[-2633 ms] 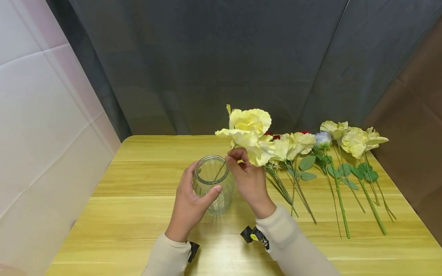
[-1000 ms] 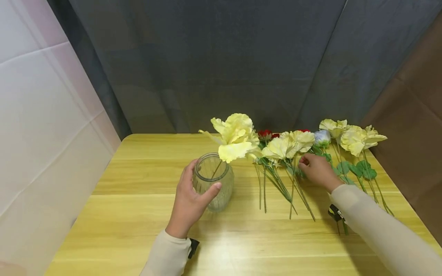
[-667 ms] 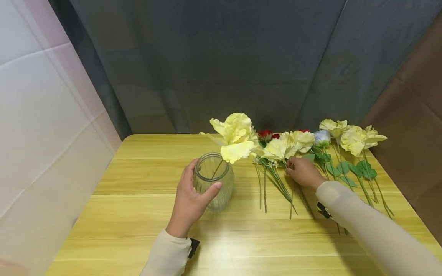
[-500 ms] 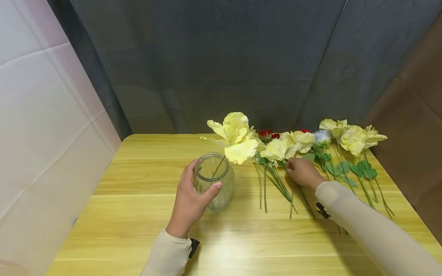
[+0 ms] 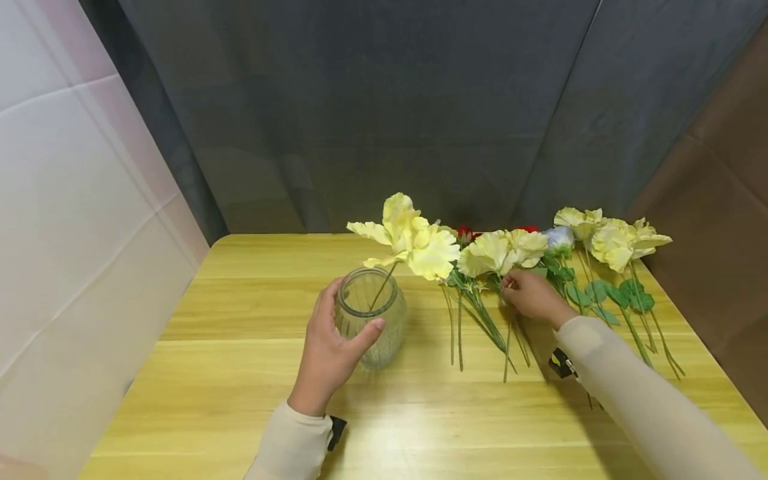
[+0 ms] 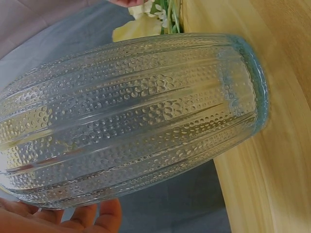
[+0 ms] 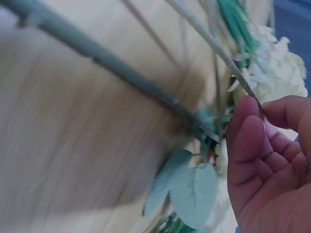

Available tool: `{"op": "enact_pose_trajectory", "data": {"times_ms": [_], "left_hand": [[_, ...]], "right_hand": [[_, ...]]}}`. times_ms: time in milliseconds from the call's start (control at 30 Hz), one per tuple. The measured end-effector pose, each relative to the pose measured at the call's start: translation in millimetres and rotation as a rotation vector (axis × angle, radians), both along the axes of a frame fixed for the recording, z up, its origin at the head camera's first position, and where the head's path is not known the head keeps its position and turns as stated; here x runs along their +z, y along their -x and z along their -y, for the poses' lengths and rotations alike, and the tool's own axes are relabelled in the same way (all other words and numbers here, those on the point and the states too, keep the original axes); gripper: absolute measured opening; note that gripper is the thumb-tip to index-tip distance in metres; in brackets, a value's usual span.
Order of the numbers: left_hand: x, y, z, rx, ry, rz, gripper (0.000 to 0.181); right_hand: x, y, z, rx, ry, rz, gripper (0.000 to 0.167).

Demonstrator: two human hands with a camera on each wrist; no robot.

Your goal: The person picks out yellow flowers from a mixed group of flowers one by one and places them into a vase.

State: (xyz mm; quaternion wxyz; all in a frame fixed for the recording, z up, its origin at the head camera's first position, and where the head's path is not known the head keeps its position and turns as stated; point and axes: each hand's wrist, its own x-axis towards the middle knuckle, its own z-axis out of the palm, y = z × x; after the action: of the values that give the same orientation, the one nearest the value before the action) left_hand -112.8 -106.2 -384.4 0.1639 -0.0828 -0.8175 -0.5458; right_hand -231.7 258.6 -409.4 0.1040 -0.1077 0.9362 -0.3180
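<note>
My left hand (image 5: 330,353) holds the side of a clear ribbed glass vase (image 5: 391,337), fingers behind it and thumb in front. The left wrist view shows the vase's bubbled wall (image 6: 136,116) filling most of the frame, with fingertips (image 6: 92,216) along one side. One yellow flower (image 5: 420,243) stands in the vase, leaning right, its thin stem inside the mouth. At the right, my right hand (image 5: 534,297) is among the lying flowers, just below a yellow bloom (image 5: 487,253). In the right wrist view, thumb and finger pinch a thin flower stem (image 7: 223,56).
Right of that hand lie a pale blue flower (image 5: 561,238) and more yellow flowers (image 5: 618,245) with green leaves. Red blooms (image 5: 465,233) show at the table's back edge. A dark curtain (image 5: 372,120) hangs behind the wooden table (image 5: 240,400).
My right hand let go of the yellow flower at the vase, went right to the lying flowers and now pinches a stem. The flower in the vase has turned. My left hand stays on the vase.
</note>
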Motion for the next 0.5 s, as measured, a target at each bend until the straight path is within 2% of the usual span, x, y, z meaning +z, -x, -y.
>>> {"op": "enact_pose_trajectory", "data": {"times_ms": [267, 500], "left_hand": [[-0.9, 0.3, -0.5, -0.01, -0.004, -0.002, 0.079], [-1.0, -0.3, 0.1, -0.005, -0.002, 0.0, 0.08]], "right_hand": [[14.4, -6.4, 0.2, -0.026, 0.07, -0.076, 0.014], [24.1, -13.9, 9.9, -0.06, 0.114, -0.083, 0.015]]}}
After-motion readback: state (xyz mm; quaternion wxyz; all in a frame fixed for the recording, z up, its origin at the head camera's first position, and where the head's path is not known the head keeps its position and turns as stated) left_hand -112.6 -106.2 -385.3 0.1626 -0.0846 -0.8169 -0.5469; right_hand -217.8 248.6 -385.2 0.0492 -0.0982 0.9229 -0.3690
